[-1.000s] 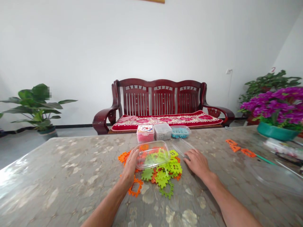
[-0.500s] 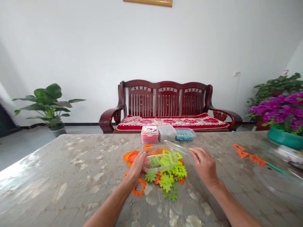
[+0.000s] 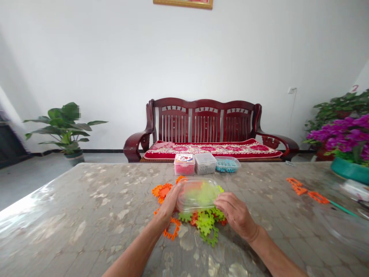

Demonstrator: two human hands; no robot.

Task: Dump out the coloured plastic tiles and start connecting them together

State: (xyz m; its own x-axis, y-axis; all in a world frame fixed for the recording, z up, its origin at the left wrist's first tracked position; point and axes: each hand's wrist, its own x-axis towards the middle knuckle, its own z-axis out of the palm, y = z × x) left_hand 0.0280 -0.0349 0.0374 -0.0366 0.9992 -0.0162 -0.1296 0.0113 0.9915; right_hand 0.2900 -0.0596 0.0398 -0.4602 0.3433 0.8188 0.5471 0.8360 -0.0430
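A clear plastic container (image 3: pixel 187 207) is held just above the pile, its left side gripped by my left hand (image 3: pixel 170 203). Over its top lies a clear lid (image 3: pixel 198 185), whose right edge is pinched by the closed fingers of my right hand (image 3: pixel 236 215). Whether the lid is fastened cannot be told. Green gear-edged pieces (image 3: pixel 205 223) show below the container and through its blurred plastic. To the left, orange gear-edged pieces (image 3: pixel 163 191) lie partly hidden by my left hand. A square orange frame piece (image 3: pixel 173 235) rests nearer to me.
Behind the pile stand a box of pink pieces (image 3: pixel 184 168), a box of grey pieces (image 3: pixel 205 168) and a tub of blue pieces (image 3: pixel 227 165). At right are linked orange pieces (image 3: pixel 317 197), a green stick (image 3: pixel 341 207) and a flower pot (image 3: pixel 348 169).
My right hand has brought the clear lid left and down, from a tilt at the container's right side to over its top. My left hand keeps its hold on the container.
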